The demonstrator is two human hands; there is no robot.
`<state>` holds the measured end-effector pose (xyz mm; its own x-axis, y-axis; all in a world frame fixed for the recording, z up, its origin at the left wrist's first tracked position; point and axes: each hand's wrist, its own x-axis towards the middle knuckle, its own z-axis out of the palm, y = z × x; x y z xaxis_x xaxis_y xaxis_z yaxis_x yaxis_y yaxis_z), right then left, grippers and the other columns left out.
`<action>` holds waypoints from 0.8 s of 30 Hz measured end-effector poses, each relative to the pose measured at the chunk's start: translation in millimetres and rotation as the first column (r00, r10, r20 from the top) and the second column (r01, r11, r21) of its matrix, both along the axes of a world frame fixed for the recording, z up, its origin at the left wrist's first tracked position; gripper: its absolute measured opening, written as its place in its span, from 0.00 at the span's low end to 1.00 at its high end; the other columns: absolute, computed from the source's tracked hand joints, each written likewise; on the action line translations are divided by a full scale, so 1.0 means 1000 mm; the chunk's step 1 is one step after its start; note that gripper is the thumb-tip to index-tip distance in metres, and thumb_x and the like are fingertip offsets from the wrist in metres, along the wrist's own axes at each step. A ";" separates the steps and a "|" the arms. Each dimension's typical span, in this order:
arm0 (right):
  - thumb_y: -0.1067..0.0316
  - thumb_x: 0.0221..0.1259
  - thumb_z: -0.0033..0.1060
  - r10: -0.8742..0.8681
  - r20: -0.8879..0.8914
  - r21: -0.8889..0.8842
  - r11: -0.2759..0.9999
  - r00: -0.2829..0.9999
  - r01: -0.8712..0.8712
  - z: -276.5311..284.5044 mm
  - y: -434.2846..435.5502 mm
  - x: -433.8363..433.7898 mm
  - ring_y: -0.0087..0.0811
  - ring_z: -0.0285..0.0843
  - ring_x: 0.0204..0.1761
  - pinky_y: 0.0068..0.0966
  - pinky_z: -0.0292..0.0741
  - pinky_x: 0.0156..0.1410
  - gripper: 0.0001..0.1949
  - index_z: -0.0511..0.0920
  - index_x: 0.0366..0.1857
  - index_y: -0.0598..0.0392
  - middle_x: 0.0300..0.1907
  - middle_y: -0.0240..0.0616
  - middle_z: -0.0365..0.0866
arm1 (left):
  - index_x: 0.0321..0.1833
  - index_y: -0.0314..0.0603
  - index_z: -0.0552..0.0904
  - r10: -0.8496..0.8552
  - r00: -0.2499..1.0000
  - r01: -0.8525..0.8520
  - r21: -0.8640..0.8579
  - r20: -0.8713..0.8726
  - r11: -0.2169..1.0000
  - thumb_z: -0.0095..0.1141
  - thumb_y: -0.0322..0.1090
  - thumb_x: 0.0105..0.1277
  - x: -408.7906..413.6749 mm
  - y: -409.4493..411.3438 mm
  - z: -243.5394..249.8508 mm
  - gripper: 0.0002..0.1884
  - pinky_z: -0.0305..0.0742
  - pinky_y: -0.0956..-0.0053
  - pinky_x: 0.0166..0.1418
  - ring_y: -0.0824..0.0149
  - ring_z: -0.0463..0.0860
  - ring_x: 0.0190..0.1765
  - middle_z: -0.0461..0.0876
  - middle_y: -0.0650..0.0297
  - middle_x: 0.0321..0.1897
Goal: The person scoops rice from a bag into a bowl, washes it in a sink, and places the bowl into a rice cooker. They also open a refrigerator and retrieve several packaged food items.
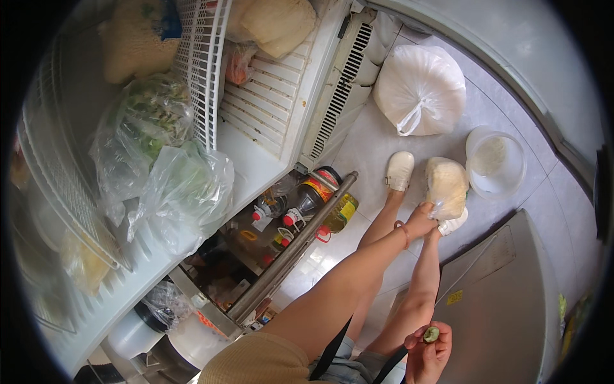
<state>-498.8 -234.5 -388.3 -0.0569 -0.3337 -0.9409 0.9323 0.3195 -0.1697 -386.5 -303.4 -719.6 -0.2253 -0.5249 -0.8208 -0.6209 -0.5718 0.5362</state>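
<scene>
My left hand (422, 221), with a band on its wrist, grips the gathered end of a clear plastic bag of pale yellow food (447, 185). The bag is over or beside my right shoe (453, 223); I cannot tell whether it touches the floor. Near my lap, my right hand (428, 353) holds a small green piece of food (431, 334), like a bitten cucumber end, between thumb and fingers. A translucent plastic bucket (496, 163) is just beyond the food bag, with something pale inside it.
To the left are an open refrigerator's white shelf (259, 175), wire dividers (204, 72) and bagged greens (158, 125). Sauce bottles (307, 194) and an oil bottle (339, 213) stand around a metal rail (292, 249). A tied white bag (422, 91) sits on the floor; a grey panel (499, 297) rises at right.
</scene>
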 end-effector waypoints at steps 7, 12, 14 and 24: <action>0.61 0.61 0.65 0.002 -0.001 -0.019 1.000 1.000 -0.002 0.002 -0.017 -0.002 0.32 0.75 0.37 0.29 0.73 0.46 0.21 0.71 0.54 0.58 0.40 0.42 0.78 | 0.48 0.40 0.78 -0.113 0.980 0.075 -0.220 -0.166 0.973 0.53 0.25 0.59 0.026 -0.089 0.030 0.13 0.72 0.70 0.56 0.59 0.80 0.51 0.81 0.57 0.48; 0.60 0.59 0.67 -0.029 0.007 -0.046 0.999 1.000 0.029 -0.004 -0.021 0.002 0.32 0.75 0.35 0.27 0.73 0.43 0.22 0.70 0.53 0.58 0.40 0.42 0.77 | 0.50 0.38 0.76 0.223 0.974 -0.221 -0.277 -0.024 0.935 0.48 0.23 0.66 0.083 -0.202 0.087 0.11 0.70 0.80 0.52 0.77 0.75 0.44 0.78 0.67 0.41; 0.60 0.58 0.68 -0.057 0.009 -0.081 0.995 0.998 0.057 -0.017 -0.013 0.005 0.31 0.76 0.33 0.27 0.73 0.41 0.23 0.69 0.52 0.58 0.40 0.44 0.78 | 0.48 0.36 0.77 0.261 0.965 -0.235 -0.390 0.015 0.890 0.49 0.21 0.65 0.106 -0.218 0.094 0.10 0.70 0.80 0.55 0.75 0.76 0.47 0.79 0.65 0.44; 0.61 0.59 0.66 -0.024 0.013 -0.078 0.997 1.000 0.025 0.002 -0.032 -0.002 0.31 0.76 0.35 0.27 0.73 0.42 0.21 0.70 0.53 0.58 0.41 0.44 0.78 | 0.49 0.35 0.77 0.274 0.961 -0.244 -0.366 0.032 0.898 0.50 0.19 0.64 0.123 -0.159 0.108 0.11 0.69 0.82 0.52 0.76 0.76 0.46 0.79 0.65 0.46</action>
<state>-500.6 -266.4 -386.1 -0.0545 -0.4045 -0.9129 0.9418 0.2828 -0.1815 -263.3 -462.6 -611.5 0.0174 -0.8157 -0.5783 -0.5264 -0.4992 0.6883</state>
